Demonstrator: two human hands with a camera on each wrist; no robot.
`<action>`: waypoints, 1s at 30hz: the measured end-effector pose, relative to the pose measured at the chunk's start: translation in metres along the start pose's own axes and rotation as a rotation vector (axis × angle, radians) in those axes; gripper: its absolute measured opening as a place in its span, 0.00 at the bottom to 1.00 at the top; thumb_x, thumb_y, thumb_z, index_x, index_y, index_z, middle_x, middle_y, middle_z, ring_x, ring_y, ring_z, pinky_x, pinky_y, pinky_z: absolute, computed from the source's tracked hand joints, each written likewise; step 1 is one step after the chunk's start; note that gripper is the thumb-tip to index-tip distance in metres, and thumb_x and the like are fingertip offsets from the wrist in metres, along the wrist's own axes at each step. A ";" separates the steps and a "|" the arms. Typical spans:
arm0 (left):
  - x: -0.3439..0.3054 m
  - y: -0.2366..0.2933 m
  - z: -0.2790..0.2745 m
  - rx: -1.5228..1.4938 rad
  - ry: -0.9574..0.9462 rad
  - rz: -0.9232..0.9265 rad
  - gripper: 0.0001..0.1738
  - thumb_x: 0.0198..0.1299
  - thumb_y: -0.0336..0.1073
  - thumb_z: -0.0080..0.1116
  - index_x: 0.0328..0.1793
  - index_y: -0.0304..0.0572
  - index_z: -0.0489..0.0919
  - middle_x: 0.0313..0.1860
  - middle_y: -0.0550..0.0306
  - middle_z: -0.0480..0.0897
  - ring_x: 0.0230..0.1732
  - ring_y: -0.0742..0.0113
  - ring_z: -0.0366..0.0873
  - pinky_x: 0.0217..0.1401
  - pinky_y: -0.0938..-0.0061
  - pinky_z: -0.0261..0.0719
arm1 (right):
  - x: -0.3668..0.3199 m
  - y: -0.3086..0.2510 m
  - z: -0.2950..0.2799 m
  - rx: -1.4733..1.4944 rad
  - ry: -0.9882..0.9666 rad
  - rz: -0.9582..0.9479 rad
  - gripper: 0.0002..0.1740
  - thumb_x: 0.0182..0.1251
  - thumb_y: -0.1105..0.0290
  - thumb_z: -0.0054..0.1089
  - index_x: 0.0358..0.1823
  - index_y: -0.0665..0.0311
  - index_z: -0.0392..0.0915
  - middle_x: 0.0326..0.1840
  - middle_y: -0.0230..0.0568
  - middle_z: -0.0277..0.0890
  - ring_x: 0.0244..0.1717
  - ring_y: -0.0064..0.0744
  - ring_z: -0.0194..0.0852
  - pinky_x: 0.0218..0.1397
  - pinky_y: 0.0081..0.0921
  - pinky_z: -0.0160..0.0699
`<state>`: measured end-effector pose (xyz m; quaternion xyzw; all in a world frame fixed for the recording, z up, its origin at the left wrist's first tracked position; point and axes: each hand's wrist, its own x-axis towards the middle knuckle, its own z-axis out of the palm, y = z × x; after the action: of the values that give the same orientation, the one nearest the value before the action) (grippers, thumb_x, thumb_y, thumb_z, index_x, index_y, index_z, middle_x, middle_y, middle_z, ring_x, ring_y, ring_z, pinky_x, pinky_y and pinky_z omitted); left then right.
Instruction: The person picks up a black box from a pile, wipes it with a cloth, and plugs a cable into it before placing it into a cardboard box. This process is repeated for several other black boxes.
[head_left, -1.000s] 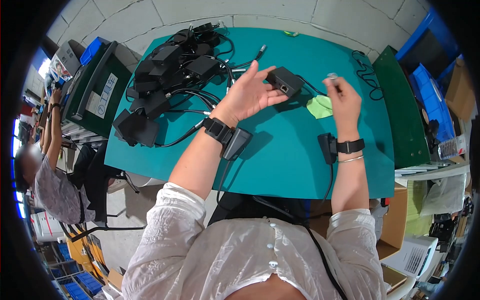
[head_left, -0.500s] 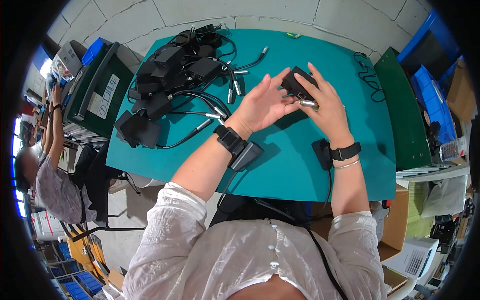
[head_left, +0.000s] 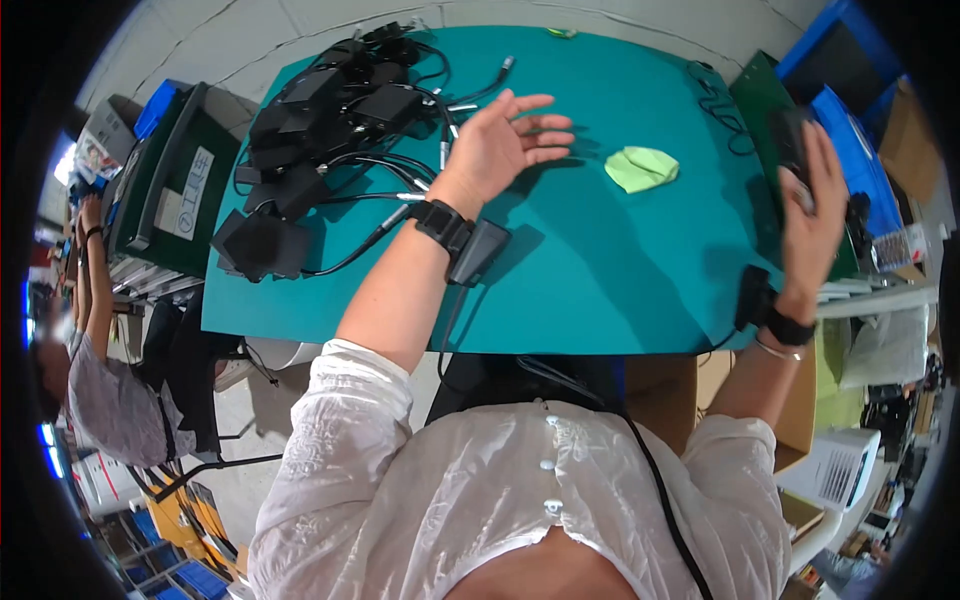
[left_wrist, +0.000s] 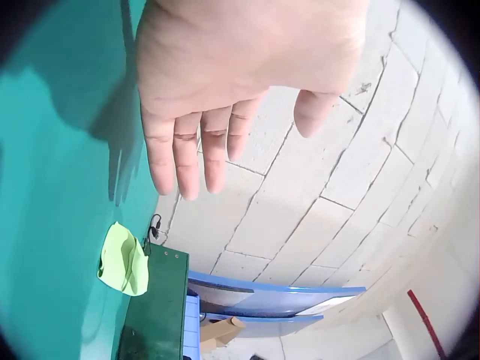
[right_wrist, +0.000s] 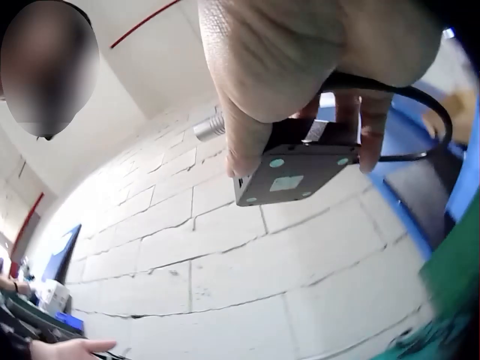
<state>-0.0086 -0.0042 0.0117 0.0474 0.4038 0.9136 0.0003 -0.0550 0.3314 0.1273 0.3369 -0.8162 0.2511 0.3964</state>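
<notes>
My right hand (head_left: 815, 225) is past the table's right edge, gripping a small black electronic box (right_wrist: 296, 176) with fingers and thumb. Pale round feet and a light label show on the box's face in the right wrist view. Its black cable (right_wrist: 444, 124) loops round beside the fingers, and a silver connector (right_wrist: 208, 128) sticks out by the thumb. Above the table, palm turned up and fingers spread, my left hand (head_left: 488, 155) holds nothing. Left of it lies a heap of similar black boxes (head_left: 305, 130) with metal-tipped cables.
A light green cloth (head_left: 642, 169) lies on the teal tabletop (head_left: 590, 270). A thin black cable (head_left: 722, 110) lies near the right edge. Beyond that edge stand a green cabinet (left_wrist: 161, 300) and a blue bin (head_left: 860, 165). Another person (head_left: 115, 390) sits at the left.
The right hand, first holding just the connector, took the box from beside the left hand and carried it right, off the table. The left hand stays near the heap, now empty.
</notes>
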 end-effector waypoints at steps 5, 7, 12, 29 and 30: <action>0.000 0.002 -0.002 0.060 0.018 -0.009 0.34 0.69 0.58 0.42 0.66 0.33 0.68 0.56 0.37 0.76 0.58 0.45 0.74 0.65 0.52 0.72 | -0.101 0.057 -0.127 -0.264 -0.019 0.210 0.26 0.66 0.79 0.56 0.66 0.64 0.71 0.68 0.48 0.68 0.67 0.45 0.66 0.69 0.36 0.61; 0.000 0.002 -0.007 0.067 0.028 -0.016 0.34 0.69 0.57 0.44 0.66 0.34 0.69 0.56 0.40 0.76 0.58 0.46 0.74 0.65 0.53 0.72 | -0.158 0.066 -0.166 -0.390 -0.081 0.322 0.25 0.66 0.80 0.56 0.66 0.64 0.71 0.67 0.49 0.68 0.67 0.45 0.66 0.69 0.36 0.61; -0.004 0.003 -0.013 0.069 0.041 -0.024 0.32 0.68 0.55 0.46 0.66 0.34 0.69 0.58 0.42 0.75 0.58 0.48 0.74 0.65 0.54 0.71 | -0.364 0.098 -0.213 -0.366 -0.339 0.847 0.23 0.65 0.77 0.59 0.63 0.66 0.73 0.61 0.48 0.73 0.60 0.41 0.70 0.65 0.34 0.66; -0.006 0.003 -0.034 -0.081 0.215 0.006 0.22 0.72 0.44 0.43 0.59 0.31 0.70 0.53 0.40 0.76 0.52 0.49 0.75 0.58 0.59 0.77 | -0.662 0.158 -0.159 0.067 -1.205 1.218 0.40 0.52 0.62 0.69 0.67 0.67 0.67 0.56 0.56 0.74 0.58 0.50 0.72 0.59 0.44 0.73; -0.006 0.003 -0.034 -0.075 0.220 0.019 0.22 0.72 0.44 0.43 0.59 0.31 0.70 0.53 0.40 0.76 0.52 0.49 0.75 0.58 0.59 0.77 | -0.658 0.157 -0.159 0.175 -1.237 1.192 0.42 0.50 0.60 0.69 0.67 0.66 0.66 0.56 0.57 0.73 0.60 0.52 0.71 0.61 0.46 0.71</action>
<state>-0.0053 -0.0314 -0.0092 -0.0494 0.3665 0.9277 -0.0511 0.2053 0.7713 -0.3437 -0.0420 -0.9038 0.2507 -0.3443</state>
